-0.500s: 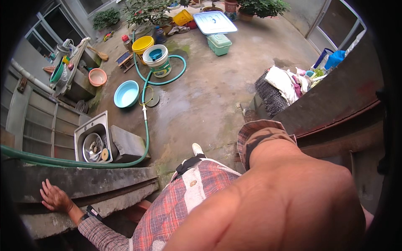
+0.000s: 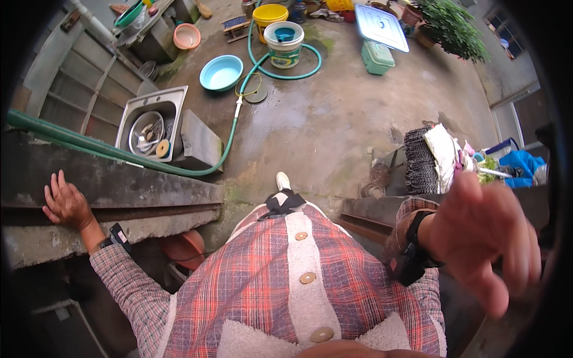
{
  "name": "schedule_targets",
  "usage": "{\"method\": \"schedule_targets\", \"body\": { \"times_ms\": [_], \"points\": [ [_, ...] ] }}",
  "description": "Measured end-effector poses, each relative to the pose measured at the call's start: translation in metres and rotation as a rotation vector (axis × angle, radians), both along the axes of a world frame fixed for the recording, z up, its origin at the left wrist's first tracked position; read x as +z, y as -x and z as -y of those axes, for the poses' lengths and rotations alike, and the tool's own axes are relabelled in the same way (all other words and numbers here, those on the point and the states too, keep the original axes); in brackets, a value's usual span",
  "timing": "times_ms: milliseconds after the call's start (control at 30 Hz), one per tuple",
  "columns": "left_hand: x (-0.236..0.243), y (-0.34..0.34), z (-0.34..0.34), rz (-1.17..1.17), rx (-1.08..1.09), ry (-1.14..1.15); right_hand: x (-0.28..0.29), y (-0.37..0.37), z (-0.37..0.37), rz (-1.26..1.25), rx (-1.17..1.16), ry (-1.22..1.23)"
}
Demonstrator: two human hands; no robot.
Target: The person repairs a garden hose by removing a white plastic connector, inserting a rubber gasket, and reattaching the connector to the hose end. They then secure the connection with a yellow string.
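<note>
My left hand [image 2: 67,203] rests with fingers spread on the dark concrete ledge [image 2: 161,188] at the left, holding nothing. On the other side, my right hand [image 2: 486,232] is raised close in front of me, slightly blurred. Its fingers and thumb are apart, with nothing visible between them. Black bands with small devices circle both wrists. My plaid coat [image 2: 256,256] with large buttons fills the lower middle. Beyond my right hand lie a dark knitted cloth [image 2: 418,161], a white cloth [image 2: 440,156] and a blue plastic bag [image 2: 521,167].
A green hose [image 2: 179,170] runs above the left ledge and curls across the wet concrete floor. Past the ledge stand a metal sink [image 2: 180,98], a light-blue basin [image 2: 221,72] and a white bucket [image 2: 285,57]. Farther right sits a green box [image 2: 377,58] under a pale lid [image 2: 382,27].
My right hand has swung from close in front of me out to the right, and its fingers now show. My view has turned downward and leftward. My left hand stays on the ledge.
</note>
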State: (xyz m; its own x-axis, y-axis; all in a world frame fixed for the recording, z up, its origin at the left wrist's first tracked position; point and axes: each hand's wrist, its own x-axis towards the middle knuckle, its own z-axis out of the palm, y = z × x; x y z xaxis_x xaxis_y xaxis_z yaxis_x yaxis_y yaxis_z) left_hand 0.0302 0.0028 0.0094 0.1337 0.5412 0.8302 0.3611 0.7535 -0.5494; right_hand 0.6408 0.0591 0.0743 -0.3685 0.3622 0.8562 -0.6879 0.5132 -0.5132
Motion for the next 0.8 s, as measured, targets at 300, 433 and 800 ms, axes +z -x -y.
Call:
{"method": "schedule_targets", "body": {
  "times_ms": [300,433,800],
  "points": [
    [-0.059,-0.045,-0.011,0.155,-0.221,0.103,-0.160,-0.014,-0.121,0.360,-0.906,0.759],
    [-0.147,-0.069,-0.049,0.505,-0.553,0.426,-0.244,0.004,-0.198,0.548,-0.893,0.871],
    [-0.315,-0.057,-0.235,1.310,-0.638,0.730,-0.407,0.026,-0.357,1.080,-0.912,1.094]
  ]
}}
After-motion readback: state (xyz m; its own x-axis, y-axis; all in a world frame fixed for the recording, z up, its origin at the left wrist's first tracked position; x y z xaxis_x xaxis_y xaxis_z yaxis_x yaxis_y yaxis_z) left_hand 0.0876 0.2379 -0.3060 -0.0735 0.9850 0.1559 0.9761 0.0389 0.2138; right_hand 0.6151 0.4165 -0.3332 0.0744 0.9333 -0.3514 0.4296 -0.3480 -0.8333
